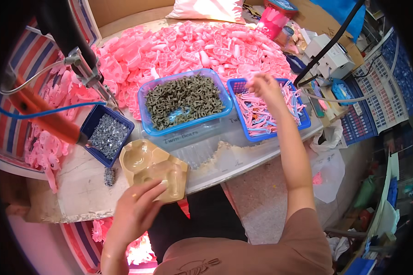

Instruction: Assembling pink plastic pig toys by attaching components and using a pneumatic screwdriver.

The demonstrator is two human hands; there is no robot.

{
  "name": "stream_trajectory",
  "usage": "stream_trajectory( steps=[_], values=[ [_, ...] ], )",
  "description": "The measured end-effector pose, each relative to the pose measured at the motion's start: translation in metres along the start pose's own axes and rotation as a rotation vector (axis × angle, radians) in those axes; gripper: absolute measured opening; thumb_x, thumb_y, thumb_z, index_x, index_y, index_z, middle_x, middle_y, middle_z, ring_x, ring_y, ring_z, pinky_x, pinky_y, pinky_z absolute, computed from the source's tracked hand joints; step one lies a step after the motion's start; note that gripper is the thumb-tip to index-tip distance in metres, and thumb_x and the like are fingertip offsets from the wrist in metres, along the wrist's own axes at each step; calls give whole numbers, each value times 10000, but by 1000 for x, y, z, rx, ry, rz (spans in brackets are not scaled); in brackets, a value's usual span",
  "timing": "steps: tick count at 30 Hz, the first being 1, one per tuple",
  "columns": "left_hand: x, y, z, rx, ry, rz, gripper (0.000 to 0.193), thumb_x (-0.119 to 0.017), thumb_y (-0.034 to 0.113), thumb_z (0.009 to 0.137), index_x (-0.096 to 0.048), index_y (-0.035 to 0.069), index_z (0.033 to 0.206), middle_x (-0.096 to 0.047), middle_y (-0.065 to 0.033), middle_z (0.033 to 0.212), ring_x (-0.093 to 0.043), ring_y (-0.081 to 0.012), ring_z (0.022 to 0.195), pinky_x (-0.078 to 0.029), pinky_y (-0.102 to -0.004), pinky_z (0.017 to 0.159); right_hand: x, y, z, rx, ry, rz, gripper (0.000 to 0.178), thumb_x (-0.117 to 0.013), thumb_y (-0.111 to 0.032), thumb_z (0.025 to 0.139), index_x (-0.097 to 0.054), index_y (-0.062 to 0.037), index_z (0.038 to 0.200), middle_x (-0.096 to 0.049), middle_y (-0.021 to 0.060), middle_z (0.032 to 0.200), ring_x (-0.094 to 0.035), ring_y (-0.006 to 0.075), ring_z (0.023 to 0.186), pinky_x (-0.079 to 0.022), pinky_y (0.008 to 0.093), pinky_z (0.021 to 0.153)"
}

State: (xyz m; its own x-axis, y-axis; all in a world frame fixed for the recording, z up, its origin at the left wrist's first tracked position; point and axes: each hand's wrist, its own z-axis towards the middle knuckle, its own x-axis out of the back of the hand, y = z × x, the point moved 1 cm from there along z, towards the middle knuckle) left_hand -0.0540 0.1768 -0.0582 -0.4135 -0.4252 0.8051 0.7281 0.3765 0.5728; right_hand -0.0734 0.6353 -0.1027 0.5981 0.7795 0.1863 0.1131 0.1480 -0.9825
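— Cluttered, the bench (243, 160) is seen from above: what is laid out on it?

— Pink parts (188, 46) are heaped across the far side. Nearer, three bins are set in a row: a small dark blue one of screws (106, 135) at the left, a light blue tub of grey pieces (182, 98) in the middle, and a blue basket (241, 120) of thin pink strips (261, 117) at the right. A hanging driver (89, 71) is suspended over the far left.

— Where is the beige mould (147, 167), and how is it held?

— It is placed at the near edge, just near of the screw bin. The left hand (135, 208) is laid against its near side, fingers half curled over the rim; it is steadied rather than fully clasped.

— And the other hand?

— The right hand (264, 87) is stretched far and to the right, over the basket's far edge. The fingers are drawn together above the strips; whether a strip is pinched cannot be told.

— How are the strips placed relative to the mould?

— They are found to the right of and farther than the mould, with the tub between. Their long axes are jumbled, many running roughly left to right. The right hand is plainly the nearer one to them; the left is well apart.
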Motion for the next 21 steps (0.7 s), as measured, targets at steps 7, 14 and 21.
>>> stream_trajectory(
  steps=[7,14,21],
  values=[
    [-60,15,68,-195,226,127,546,-723,4,772,-597,85,1298,-594,-120,1311,-646,-272,953,-545,-366,799,-82,-26,-148,-212,-863,201,227,-602,-208,983,-539,-47,1131,-723,119,903,-693,143,735,-541,266,630],
    [-54,6,49,-213,388,82,430,-763,-31,739,-670,62,1149,-698,-122,1090,-670,-265,808,-552,-351,696,-62,-30,-71,-49,-717,-106,206,-596,-253,987,-643,-53,1000,-722,77,862,-690,136,746,-545,278,646],
    [-52,1,13,-42,389,-85,387,-771,-33,740,-683,76,1100,-707,-118,1090,-671,-246,781,-515,-304,574,-11,10,110,573,-18,-1216,208,-651,-170,830,-741,-159,1017,-698,145,1037,-689,318,920,-542,418,806]
  ],
)
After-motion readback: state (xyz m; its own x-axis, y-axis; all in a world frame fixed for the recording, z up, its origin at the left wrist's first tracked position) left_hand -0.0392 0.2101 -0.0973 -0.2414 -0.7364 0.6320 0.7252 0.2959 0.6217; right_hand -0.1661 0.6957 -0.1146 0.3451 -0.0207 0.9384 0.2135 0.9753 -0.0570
